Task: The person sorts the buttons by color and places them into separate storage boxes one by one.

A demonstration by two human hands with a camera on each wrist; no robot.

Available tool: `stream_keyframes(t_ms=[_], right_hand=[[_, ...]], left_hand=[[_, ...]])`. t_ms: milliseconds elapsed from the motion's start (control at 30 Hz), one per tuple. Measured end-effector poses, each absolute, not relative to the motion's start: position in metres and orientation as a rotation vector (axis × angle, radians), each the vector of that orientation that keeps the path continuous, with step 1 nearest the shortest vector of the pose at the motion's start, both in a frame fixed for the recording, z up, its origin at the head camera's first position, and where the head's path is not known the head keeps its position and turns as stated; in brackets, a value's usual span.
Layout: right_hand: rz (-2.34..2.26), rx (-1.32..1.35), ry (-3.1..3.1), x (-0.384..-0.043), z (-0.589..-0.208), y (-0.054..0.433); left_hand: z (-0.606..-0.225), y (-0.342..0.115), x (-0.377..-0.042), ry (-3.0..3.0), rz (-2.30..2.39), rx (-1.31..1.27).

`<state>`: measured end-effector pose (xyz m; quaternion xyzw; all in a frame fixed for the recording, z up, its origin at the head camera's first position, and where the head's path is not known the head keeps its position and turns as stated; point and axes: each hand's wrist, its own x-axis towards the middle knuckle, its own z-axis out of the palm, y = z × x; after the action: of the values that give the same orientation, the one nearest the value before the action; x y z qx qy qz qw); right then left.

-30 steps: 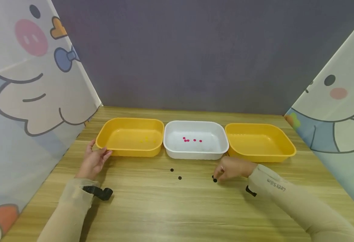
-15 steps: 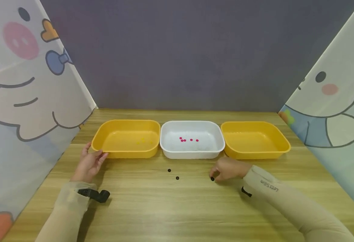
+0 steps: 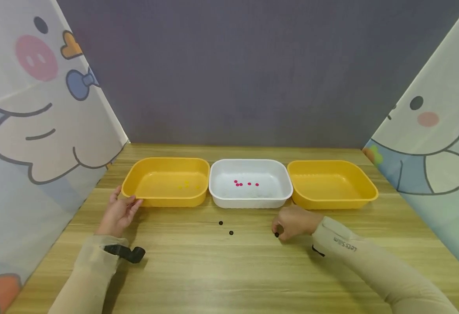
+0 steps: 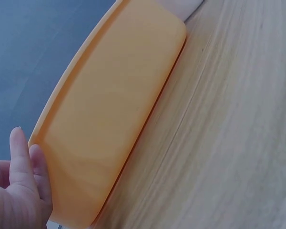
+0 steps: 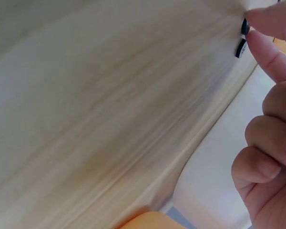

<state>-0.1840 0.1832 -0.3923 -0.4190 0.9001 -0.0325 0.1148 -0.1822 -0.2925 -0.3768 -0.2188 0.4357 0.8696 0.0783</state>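
Note:
My right hand is low over the table in front of the white tray. In the right wrist view its thumb and index finger pinch a small black button, the other fingers curled in. A second black button sits just beside the fingertips. Two more black buttons lie apart to the left on the table. My left hand holds the front left corner of the left yellow tray, thumb at the front and a finger along its side. In the left wrist view one finger points straight up.
Several small pink discs lie in the white tray, and several yellow ones in the left yellow tray. A right yellow tray completes the row. A grey panel stands behind the wooden table, with cartoon-printed sheets at both sides.
My right fingers have closed in on the black buttons near them; one of the pair seen earlier is hidden in the head view. The left hand stays at the tray corner. The head view shifted slightly.

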Motion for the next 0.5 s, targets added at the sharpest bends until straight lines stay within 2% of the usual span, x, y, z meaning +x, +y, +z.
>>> stream_keyframes(t_ms=[500], right_hand=[[0.008, -1.378, 2.662, -0.1838, -0.3941, 0.1814]], left_hand=[[-0.3741, -0.2892, -0.1820, 1.345, 2.599, -0.672]])
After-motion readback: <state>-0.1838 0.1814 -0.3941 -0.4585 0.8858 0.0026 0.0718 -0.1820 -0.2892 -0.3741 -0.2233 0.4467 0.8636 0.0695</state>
